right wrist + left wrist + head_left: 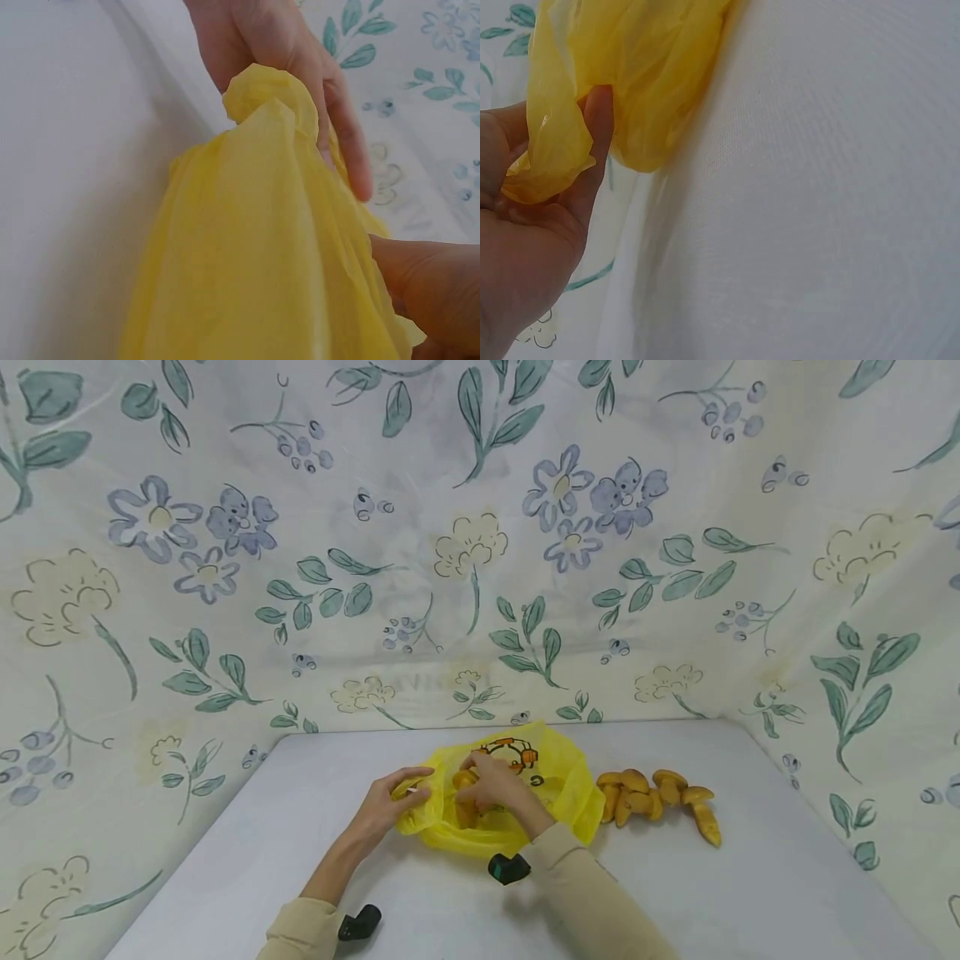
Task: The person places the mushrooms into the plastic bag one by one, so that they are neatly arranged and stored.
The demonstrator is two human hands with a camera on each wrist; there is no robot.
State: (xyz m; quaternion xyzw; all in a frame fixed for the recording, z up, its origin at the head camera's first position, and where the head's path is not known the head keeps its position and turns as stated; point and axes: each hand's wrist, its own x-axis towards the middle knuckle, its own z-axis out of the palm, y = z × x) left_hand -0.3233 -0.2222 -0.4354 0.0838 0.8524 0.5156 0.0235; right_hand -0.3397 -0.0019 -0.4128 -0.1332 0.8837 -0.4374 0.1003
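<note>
A yellow plastic bag (573, 772) with orange and black print lies spread on the table, its mouth facing me. My left hand (381, 810) holds the left edge of the bag's mouth; in the left wrist view the yellow film (555, 150) runs between thumb and fingers. Inside the mouth, my right hand (498, 783) grips an orange-brown mushroom (466, 806), which stands roughly upright. In the right wrist view the bag's side (255, 240) hides the mushroom and most of the right hand (442, 292).
Several orange-brown mushrooms (636, 802) lie grouped just right of the bag, one mushroom (703, 817) at the group's right end. Black devices (360, 923) are worn at both wrists. Behind the white table (750, 893) hangs a floral cloth (420, 610).
</note>
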